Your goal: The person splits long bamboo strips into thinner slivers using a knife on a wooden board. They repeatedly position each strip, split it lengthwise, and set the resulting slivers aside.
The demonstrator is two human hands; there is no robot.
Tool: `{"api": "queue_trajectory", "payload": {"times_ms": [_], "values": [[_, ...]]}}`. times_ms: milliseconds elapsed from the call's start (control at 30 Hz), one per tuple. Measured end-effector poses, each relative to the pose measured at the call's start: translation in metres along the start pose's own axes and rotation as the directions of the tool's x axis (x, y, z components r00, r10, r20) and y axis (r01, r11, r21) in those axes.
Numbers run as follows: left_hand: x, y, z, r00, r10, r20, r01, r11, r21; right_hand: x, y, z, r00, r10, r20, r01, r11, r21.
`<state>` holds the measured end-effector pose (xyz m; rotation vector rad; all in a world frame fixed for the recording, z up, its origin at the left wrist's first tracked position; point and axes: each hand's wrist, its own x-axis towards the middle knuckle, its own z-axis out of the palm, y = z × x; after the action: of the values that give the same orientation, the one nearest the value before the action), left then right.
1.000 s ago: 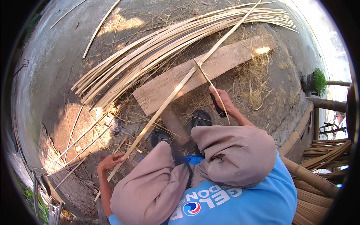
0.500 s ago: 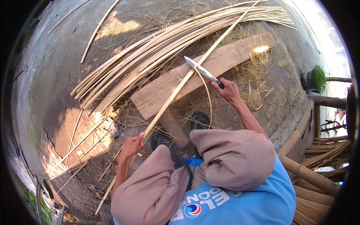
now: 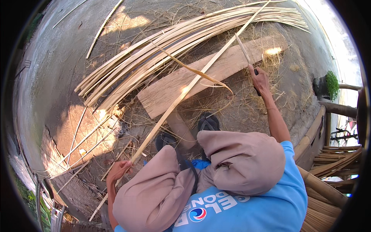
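Note:
My left hand (image 3: 120, 170) is closed around the near end of a long, pale bamboo strip (image 3: 176, 103). From there the strip slants up and to the right, across a wooden board (image 3: 154, 101) and over the bundle behind it. In my right hand (image 3: 259, 80) is the dark handle of a knife (image 3: 242, 48). Its blade points up and slightly left over the board's right part, apart from the strip. A thin, curling shaving (image 3: 185, 66) crosses over the strip above the board; whether it is still attached, I cannot tell.
A bundle of split bamboo strips (image 3: 127, 69) lies beyond the board. Tangled shavings (image 3: 272, 67) litter the ground around the board's right end. To the right are a bamboo rail (image 3: 322, 185), a potted green plant (image 3: 331, 84) and stacked strips (image 3: 322, 208).
The knife has come off the strip, and my right hand has moved up and right with it. My left hand has drawn the strip down and left. The shaving has swung up and left.

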<state>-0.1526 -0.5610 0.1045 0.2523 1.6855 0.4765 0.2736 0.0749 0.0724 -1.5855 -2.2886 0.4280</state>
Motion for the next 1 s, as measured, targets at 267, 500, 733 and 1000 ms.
{"api": "queue_trajectory", "payload": {"times_ms": [267,500,733,1000], "values": [[0.119,0.126,0.081,0.967,0.247,-0.061,-0.248,0.969,-0.011,-0.138,-0.142,0.059,0.925,-0.127,0.357,0.026,0.962,0.273],[0.097,0.144,0.047,0.985,0.003,0.173,0.027,0.985,-0.172,-0.104,-0.113,0.053,0.924,-0.219,0.315,0.174,0.971,0.164],[0.088,0.117,0.05,0.998,-0.017,0.069,0.027,0.989,-0.147,-0.175,-0.151,0.053,0.73,-0.57,0.378,0.518,0.822,0.239],[0.053,0.076,0.024,0.995,-0.074,0.068,0.081,0.99,-0.111,-0.066,-0.099,0.049,0.969,-0.058,0.241,0.021,0.988,0.151]]}}
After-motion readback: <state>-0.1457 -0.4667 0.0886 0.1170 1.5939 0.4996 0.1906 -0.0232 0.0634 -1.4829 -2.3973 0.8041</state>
